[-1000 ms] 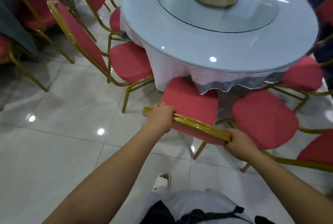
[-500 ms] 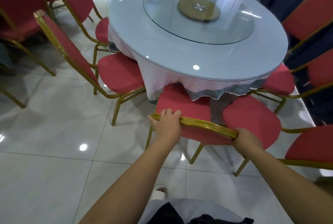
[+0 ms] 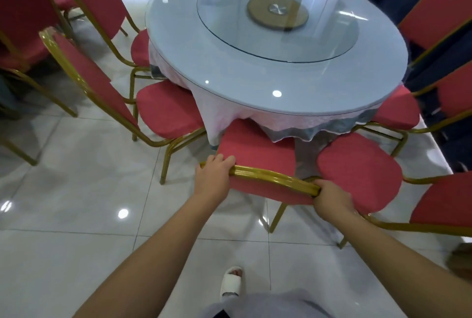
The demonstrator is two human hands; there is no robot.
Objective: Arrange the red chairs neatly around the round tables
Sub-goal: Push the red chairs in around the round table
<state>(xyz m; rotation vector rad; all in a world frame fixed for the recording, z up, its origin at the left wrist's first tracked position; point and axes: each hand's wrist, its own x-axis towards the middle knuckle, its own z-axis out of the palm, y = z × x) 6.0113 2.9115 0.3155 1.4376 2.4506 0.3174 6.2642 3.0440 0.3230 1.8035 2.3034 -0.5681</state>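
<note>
A red chair (image 3: 258,150) with a gold frame stands in front of me, its seat partly under the cloth of the round glass-topped table (image 3: 229,62). My left hand (image 3: 213,177) grips the left end of the chair's gold top rail. My right hand (image 3: 332,199) grips the rail's right end. The seat's front edge is hidden under the pale tablecloth. Other red chairs ring the table: one at the left (image 3: 166,110) and one at the right (image 3: 357,172), both with seats close to the cloth.
More red chairs (image 3: 25,11) crowd the far left, and several stand at the back and right (image 3: 439,11) against a dark blue curtain. A glass turntable (image 3: 277,14) sits on the table. Glossy white floor tiles (image 3: 76,215) spread to my left. My white slipper (image 3: 231,282) shows below.
The chair has slid further under the table with both hands on its rail. My view has risen, so more of the table and far chairs shows.
</note>
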